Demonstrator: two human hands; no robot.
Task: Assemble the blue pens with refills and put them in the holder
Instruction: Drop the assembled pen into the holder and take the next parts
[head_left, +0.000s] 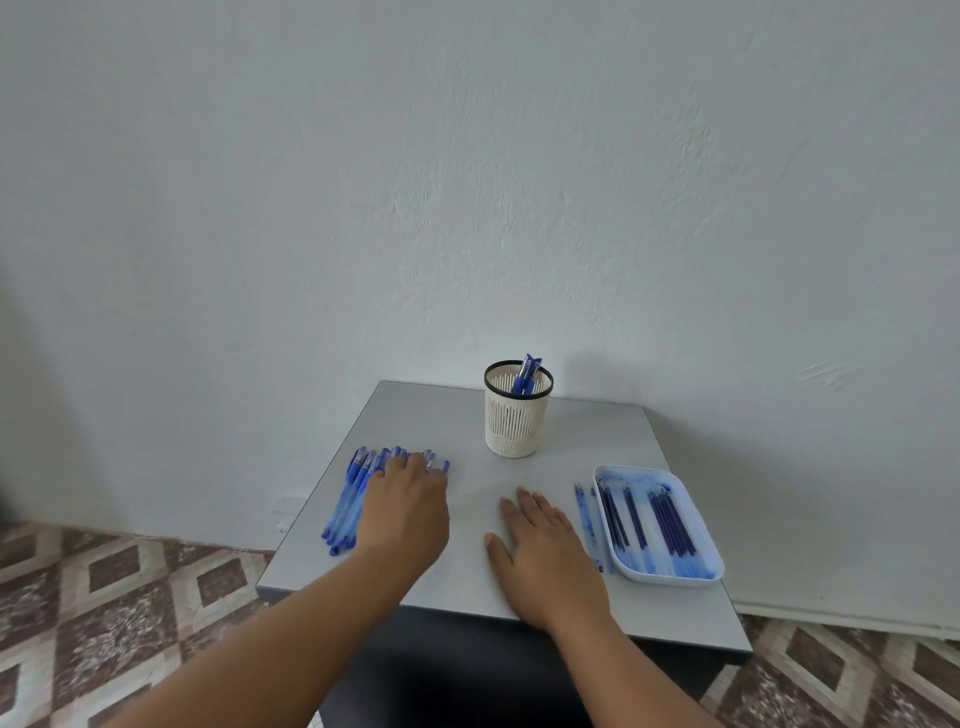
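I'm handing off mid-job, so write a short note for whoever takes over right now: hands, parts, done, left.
Left hand: lies on the row of pens at the table's left; whether it has a grip on one is unclear.
Right hand: flat on the table, empty.
Refills: in the tray at right, a few lying beside it.
Done: some pens stand in the holder.
Left: fit refills into the remaining pens and put them in the holder.

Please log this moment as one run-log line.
left hand: on pens | right hand: flat on table | holder: some pens in | refills: in tray
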